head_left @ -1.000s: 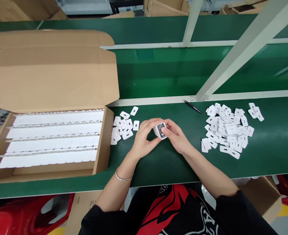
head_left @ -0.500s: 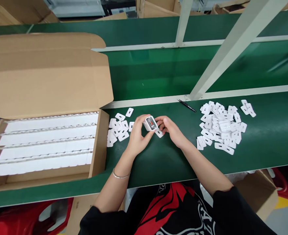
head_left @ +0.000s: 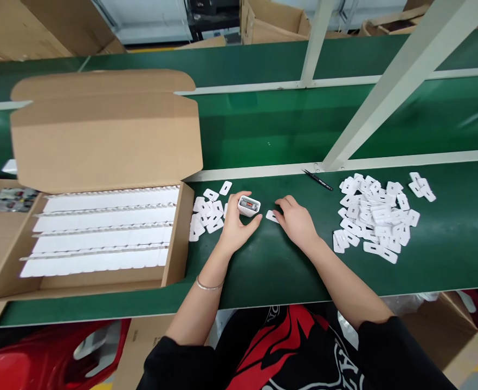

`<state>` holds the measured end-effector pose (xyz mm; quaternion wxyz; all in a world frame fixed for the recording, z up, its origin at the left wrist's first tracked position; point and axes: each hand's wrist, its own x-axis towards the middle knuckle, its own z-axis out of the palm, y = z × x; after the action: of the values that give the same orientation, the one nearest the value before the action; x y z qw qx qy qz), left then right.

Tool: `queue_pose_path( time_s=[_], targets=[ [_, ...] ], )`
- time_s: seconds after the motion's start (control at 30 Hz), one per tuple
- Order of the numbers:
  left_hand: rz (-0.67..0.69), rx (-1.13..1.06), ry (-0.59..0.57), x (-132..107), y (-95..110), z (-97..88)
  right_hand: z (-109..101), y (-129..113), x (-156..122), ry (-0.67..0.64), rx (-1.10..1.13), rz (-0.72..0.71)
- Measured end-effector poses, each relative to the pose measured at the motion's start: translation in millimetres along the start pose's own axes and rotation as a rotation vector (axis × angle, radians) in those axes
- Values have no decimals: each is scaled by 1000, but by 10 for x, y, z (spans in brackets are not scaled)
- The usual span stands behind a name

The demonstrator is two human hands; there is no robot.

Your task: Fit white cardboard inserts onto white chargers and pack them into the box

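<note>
Fingers (head_left: 233,202) of left hand (head_left: 234,223) around casing (head_left: 249,205)

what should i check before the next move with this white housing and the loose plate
1. Left hand grip on white housing: ok, open face toward the camera.
2. Right hand grip on loose plate: cannot tell; fingertips touch it, and it lies flat on the table.
3. Which way the plate faces: cannot tell, too small.
4. Right pile of plates nearby: ok.
5. Tweezers apart from both hands: ok.
</note>
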<state>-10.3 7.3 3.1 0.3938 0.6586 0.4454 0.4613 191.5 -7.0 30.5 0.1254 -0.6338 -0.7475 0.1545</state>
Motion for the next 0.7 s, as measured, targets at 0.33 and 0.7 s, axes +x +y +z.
queue_pose_path(
  time_s=[0.33,0.7],
  targets=[
    [-26,-196,37,32,-13,-17,-28,49,40,-80,-20,-53],
    [-56,-74,67,-22,-31,33,-709,343,-209,249,-128,198]
  ],
)
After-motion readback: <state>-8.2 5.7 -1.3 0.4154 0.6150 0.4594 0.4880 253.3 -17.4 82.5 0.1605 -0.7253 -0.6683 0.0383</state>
